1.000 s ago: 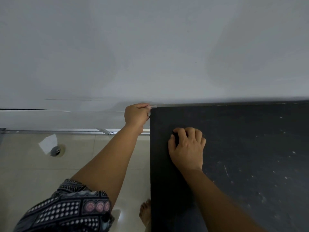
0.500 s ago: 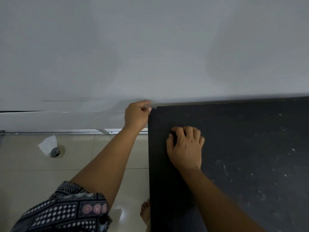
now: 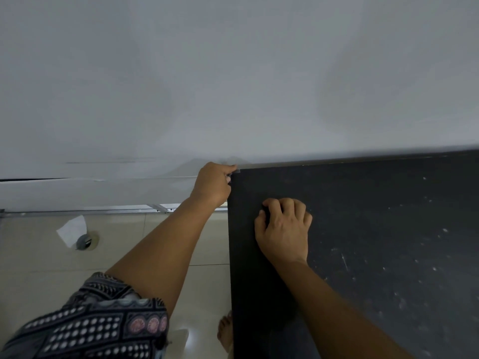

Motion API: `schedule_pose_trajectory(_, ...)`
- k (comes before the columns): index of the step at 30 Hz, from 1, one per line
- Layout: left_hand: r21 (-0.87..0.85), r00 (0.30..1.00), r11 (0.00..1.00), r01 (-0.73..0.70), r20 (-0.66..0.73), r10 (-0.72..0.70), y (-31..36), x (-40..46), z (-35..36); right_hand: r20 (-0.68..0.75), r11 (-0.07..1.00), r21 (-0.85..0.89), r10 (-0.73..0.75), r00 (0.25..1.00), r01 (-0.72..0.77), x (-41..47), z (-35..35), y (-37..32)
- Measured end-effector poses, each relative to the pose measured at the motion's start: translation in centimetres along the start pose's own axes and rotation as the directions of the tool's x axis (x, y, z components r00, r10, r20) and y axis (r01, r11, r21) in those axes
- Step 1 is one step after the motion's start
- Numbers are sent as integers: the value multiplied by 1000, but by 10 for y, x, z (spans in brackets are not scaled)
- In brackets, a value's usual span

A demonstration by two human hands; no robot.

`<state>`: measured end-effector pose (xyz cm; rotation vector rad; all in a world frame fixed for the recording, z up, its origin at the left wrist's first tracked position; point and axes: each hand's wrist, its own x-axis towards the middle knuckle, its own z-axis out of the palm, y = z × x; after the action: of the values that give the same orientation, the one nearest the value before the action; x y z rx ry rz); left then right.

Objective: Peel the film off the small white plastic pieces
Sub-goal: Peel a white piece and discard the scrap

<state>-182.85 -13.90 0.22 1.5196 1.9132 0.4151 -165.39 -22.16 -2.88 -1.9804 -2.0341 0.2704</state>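
We see the left hand (image 3: 212, 183) at the far left corner of the dark surface (image 3: 375, 255), its grip pinched on a thin pale strip (image 3: 237, 171) right at that corner; whether this is film or a white piece we cannot tell. The right hand (image 3: 283, 229) rests on the surface nearby, fingers curled into a clenched grip, holding nothing we can make out. A white wall (image 3: 233, 73) rises behind, and a floor drain (image 3: 84, 241) sits on the tiled floor (image 3: 39, 268).

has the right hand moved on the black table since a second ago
No. The right hand stays put with curled fingers, beside the table's left edge and just below its far corner.
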Motion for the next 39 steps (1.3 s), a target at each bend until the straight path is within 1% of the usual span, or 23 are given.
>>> schedule_pose_trajectory(3,81,1000,996,-24,-10,25,6,-4,-2,-3,1000,10,4,1000,-4,0,-1,-1)
schedule_pose_trajectory(6,178,998,984,19,-60,-8,7,-10,-2,8,1000,25,-1,1000,1,0,-3,0)
schedule_pose_trajectory(9,183,997,982,50,-71,-37,6,-26,3,45,998,65,-4,999,1,2,-8,1)
schedule_pose_trajectory(14,214,988,976,43,-153,-10,6,-71,19,229,995,91,-57,972,37,4,-30,6)
schedule_pose_trajectory(16,237,982,971,44,-188,1,7,-91,22,257,992,117,-76,963,47,0,-43,8)
schedule_pose_trajectory(20,238,973,971,16,-229,40,16,-130,25,265,990,118,-110,958,81,-15,-70,12)
schedule_pose_trajectory(24,285,976,958,38,-215,25,30,-167,25,295,985,85,-167,941,148,-34,-96,17)
schedule_pose_trajectory(29,376,980,922,88,-196,-14,50,-217,28,350,959,33,-276,895,283,-64,-123,28)
schedule_pose_trajectory(32,386,980,916,110,-196,-35,59,-249,35,353,948,42,-308,883,314,-85,-139,38)
schedule_pose_trajectory(39,393,982,911,127,-179,-60,72,-316,53,326,944,41,-323,889,328,-145,-164,52)
